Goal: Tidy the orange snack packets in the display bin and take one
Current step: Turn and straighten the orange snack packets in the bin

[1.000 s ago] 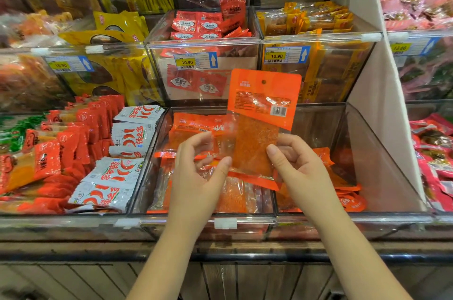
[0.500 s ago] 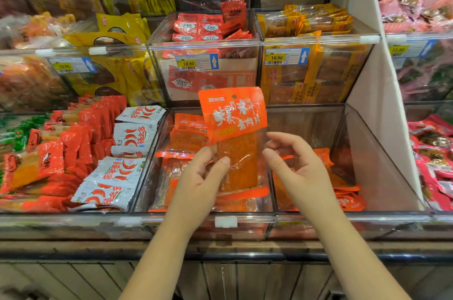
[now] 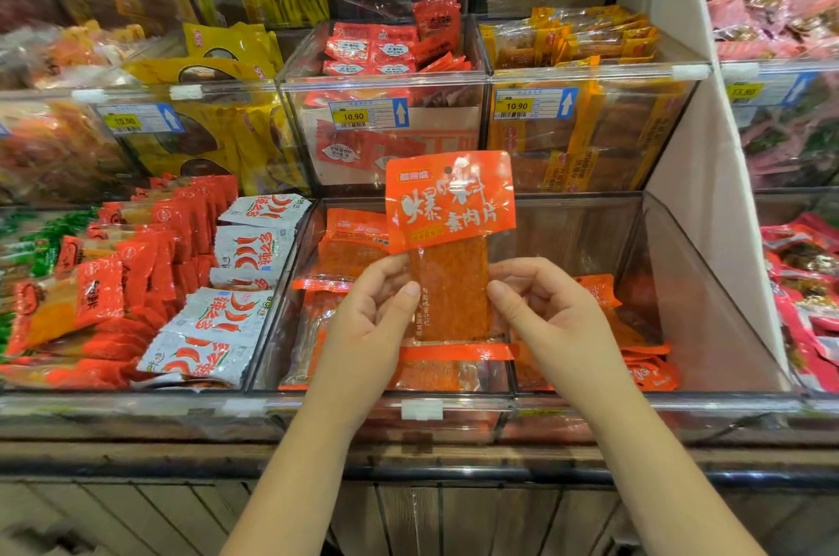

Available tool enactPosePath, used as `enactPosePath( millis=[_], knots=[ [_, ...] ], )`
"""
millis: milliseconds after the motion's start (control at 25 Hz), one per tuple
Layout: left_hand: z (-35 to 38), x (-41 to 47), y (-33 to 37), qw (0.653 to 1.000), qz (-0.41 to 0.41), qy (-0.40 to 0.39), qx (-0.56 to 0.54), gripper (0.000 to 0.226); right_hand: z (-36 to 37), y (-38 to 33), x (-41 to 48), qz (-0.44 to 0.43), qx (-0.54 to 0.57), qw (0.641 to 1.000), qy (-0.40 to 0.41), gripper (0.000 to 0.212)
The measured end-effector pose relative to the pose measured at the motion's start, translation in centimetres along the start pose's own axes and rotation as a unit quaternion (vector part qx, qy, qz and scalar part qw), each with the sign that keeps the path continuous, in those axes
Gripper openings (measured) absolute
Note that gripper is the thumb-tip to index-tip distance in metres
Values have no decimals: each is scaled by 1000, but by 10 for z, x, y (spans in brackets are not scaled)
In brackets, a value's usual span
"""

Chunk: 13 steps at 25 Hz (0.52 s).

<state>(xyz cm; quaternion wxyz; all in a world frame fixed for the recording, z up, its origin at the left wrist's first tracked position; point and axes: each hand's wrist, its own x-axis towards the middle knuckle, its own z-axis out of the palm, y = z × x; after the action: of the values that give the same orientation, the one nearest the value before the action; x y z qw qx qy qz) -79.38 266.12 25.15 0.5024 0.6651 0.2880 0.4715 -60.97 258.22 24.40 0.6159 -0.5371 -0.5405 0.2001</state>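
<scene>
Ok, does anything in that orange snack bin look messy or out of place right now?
Yes. On the right of the display bin, the orange packets lie jumbled, tilted and overlapping, while the left stack lies flatter. The held packet looks intact.

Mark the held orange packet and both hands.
orange packet (image 3: 449, 203): head view, printed orange top panel.
left hand (image 3: 363, 324): head view, back of the hand.
right hand (image 3: 551, 315): head view, back of the hand.
</scene>
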Motion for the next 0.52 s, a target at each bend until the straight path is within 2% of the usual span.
enactPosePath(
  millis=[240, 360, 520],
  knots=[
    [-2, 0, -6, 1000, 14, -4, 9, 36, -1, -4, -1, 9, 16, 1000, -3, 15],
    [-1, 0, -4, 1000, 22, -12, -6, 31, 0, -4, -1, 24, 29, 999, -13, 23],
    [0, -1, -1, 1000, 24, -14, -10, 28, 0, -2, -1, 21, 39, 999, -9, 23]
  ],
)
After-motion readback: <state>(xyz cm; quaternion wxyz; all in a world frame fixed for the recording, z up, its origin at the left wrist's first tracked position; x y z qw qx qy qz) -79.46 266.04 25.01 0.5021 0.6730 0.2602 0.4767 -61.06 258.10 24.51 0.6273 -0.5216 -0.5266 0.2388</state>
